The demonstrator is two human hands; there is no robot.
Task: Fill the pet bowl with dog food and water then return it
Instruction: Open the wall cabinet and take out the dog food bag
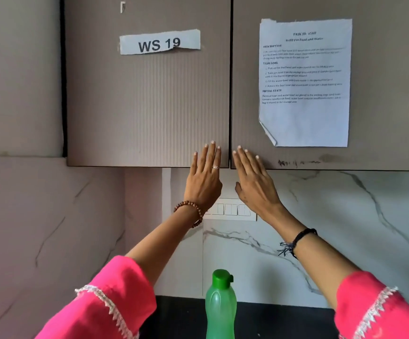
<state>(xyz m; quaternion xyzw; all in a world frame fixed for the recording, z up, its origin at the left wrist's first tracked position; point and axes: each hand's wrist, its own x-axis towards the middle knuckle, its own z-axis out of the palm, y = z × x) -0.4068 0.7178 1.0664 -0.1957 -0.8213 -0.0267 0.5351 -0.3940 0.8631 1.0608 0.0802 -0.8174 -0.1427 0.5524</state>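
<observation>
Green bottle stood nearest; left hand and right hand lay flat, fingers straight, on shut cabinet doors — opening them probably came next.

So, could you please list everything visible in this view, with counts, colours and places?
cabinet doors: two, taupe, both shut, upper half of the view
WS 19 label: one, white with black letters, on the left door
task sheet: one, white printed paper, on the right door, lower left corner curled
switch panel: one, white, on the wall below the doors, partly behind the hands
marble wall: white with grey veins, under the cabinet
counter: black, along the bottom edge
bottle: one, green with green cap, upright on the counter, bottom centre
left hand: fingers straight, over the left door's lower edge; ring, brown bead bracelet, pink sleeve
right hand: fingers straight, over the right door's lower edge; black thread band, pink sleeve
</observation>
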